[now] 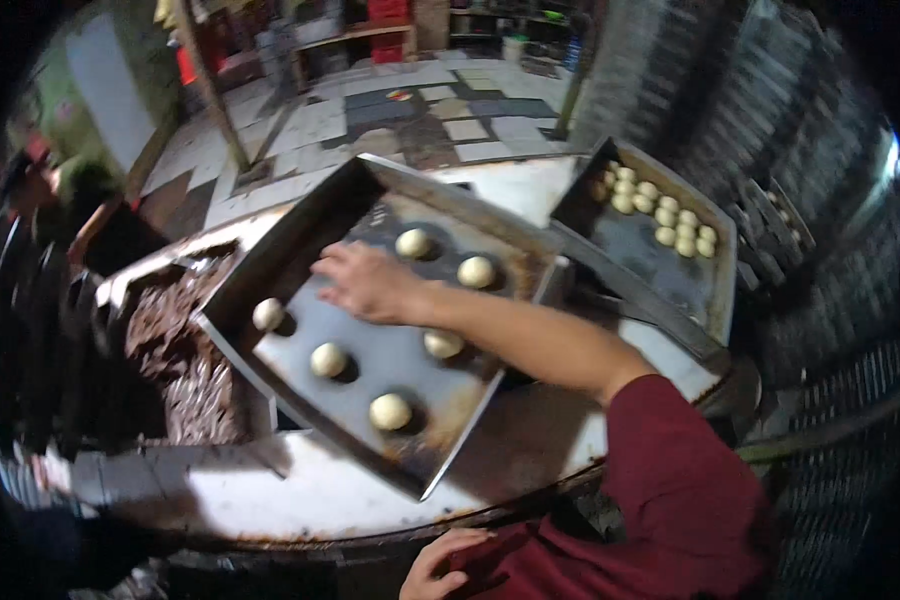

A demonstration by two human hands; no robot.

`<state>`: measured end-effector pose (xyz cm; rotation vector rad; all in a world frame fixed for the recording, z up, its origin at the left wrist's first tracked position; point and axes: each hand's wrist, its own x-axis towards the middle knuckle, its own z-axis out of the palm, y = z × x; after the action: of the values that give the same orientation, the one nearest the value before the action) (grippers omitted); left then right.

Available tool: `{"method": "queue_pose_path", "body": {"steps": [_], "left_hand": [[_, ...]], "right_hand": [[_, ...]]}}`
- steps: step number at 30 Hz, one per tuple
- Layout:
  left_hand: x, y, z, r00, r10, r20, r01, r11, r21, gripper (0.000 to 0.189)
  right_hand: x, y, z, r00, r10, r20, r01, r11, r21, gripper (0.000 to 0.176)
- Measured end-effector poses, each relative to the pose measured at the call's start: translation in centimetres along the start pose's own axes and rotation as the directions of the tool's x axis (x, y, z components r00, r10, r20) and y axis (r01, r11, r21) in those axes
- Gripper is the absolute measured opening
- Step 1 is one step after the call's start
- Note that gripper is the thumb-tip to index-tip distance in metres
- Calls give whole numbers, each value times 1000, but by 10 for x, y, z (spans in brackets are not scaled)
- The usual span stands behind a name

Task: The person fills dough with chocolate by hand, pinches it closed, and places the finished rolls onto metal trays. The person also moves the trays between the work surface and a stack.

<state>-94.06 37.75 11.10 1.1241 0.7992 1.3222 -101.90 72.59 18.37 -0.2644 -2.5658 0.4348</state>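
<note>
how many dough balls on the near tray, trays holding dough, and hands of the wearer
dough balls on the near tray: 6
trays holding dough, near tray and far tray: 2
hands, left hand and right hand: 2
total: 10

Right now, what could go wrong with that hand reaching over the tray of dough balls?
1. The right hand stretches across the big tray, and its forearm passes close over one dough ball. A dip might squash it.
2. The big tray seems to rest partly on the dark tray beside it, not flat on the table. A push could tip it, and the balls might roll.
</note>
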Motion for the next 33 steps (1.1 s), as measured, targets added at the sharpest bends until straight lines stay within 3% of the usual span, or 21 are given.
{"method": "queue_pose_path", "body": {"steps": [1, 3, 5, 7, 8, 10, 12, 13, 14, 15, 18, 19, 20, 21, 24, 26, 27, 28, 29, 30, 33], "left_hand": [[1, -9, 13, 999, -3, 32, 3, 1000, 1, 50], [14, -22, 46, 914, -340, -222, 191, 843, -502, 44], [51, -23, 76, 914, -289, -283, 166, 906, -389, 43], [69, -45, 91, 924, -206, -323, 139, 966, -219, 40], [79, -47, 101, 925, -217, -312, 153, 964, -216, 40], [92, -44, 124, 897, -233, -374, 154, 961, -229, 38], [101, -40, 133, 886, -247, -393, 157, 956, -248, 33], [108, -42, 135, 889, -250, -383, 169, 957, -235, 32], [117, -42, 136, 891, -252, -379, 177, 959, -221, 31], [128, -48, 136, 891, -249, -379, 176, 960, -218, 31], [161, -37, 147, 887, -159, -433, -127, 819, -559, 47], [161, -24, 152, 858, -232, -457, -160, 726, -669, 44], [141, -22, 148, 834, -214, -509, -209, 731, -649, 44], [119, -22, 137, 776, -260, -575, -185, 778, -601, 42], [11, -36, 97, 672, -275, -688, -223, 811, -541, 31], [-33, 3, 114, 458, -103, -883, -348, 893, -284, 29], [-80, -38, 96, 453, 91, -887, -536, 822, -190, 30], [-92, -10, 116, 329, -198, -923, -305, 903, -303, 37], [-107, 3, 111, 321, -107, -941, -490, 831, -262, 39], [-122, 14, 104, 307, 0, -952, -657, 723, -212, 41], [-178, 26, 91, 264, -1, -964, -740, 641, -204, 45]], "right_hand": [[-27, 33, -46, 992, -125, 30, 127, 982, -141, 25], [-95, 129, -119, 999, -43, -32, 33, 965, -261, 13], [-170, 187, -198, 826, 555, -97, -554, 769, -319, 15], [-262, 264, -246, 743, 659, 113, -513, 670, -537, 25], [-300, 289, -267, 780, 564, 270, -299, 715, -632, 27], [-354, 315, -282, 837, 506, 209, -257, 700, -666, 28], [-357, 304, -291, 665, 746, 27, -445, 425, -788, 22], [-351, 301, -295, 513, 856, 64, -678, 450, -581, 21], [-343, 264, -294, 655, 756, 4, -699, 608, -376, 26], [-319, 213, -293, 611, 792, 2, -777, 600, -189, 29], [-303, 62, -220, 838, 445, -316, -413, 895, 168, 25], [-302, 12, -190, 903, 185, -387, -200, 980, 2, 24], [-302, -39, -173, 999, -47, -25, 36, 935, -353, 22], [-309, -82, -136, 997, -70, -41, 70, 998, 0, 20], [-299, -180, -71, 900, -431, 59, 418, 895, 159, 12], [-279, -239, -32, 961, -271, 57, 186, 784, 593, 6], [-259, -263, -1, 950, -282, -137, 300, 687, 662, 4], [-242, -283, 27, 954, -234, -189, 301, 696, 652, 8], [-229, -298, 56, 980, -50, -193, 186, 579, 794, 12], [-210, -321, 69, 979, 189, 76, -162, 497, 852, 18], [-148, -313, 175, 967, 198, -161, -79, 833, 548, 24]]}}
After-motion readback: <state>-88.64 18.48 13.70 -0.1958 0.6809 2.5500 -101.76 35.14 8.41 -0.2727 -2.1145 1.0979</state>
